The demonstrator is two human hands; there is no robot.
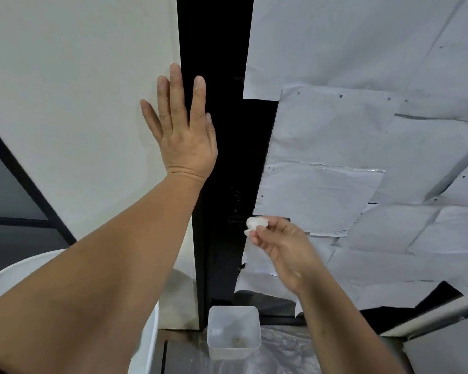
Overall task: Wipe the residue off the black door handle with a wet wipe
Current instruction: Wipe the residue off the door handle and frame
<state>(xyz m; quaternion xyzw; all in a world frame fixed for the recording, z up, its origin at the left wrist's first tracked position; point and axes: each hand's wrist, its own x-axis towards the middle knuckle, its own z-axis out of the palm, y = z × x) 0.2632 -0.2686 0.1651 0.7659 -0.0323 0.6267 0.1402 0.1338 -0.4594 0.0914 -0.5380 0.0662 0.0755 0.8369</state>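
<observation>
My right hand [283, 248] pinches a small crumpled white wet wipe [256, 224] between its fingertips. The wipe is held right at the black door handle [237, 220], which is hard to make out against the black door frame [219, 130]; only a short dark lever shows to the left of the wipe. My left hand [183, 128] lies flat with fingers spread, pressed where the white wall meets the black frame, well above the handle.
The door [362, 130] on the right is covered with overlapping white paper sheets. A translucent plastic tub [234, 333] stands on the floor below the handle, on crinkled plastic sheeting. A white rounded object [149, 346] sits at the lower left.
</observation>
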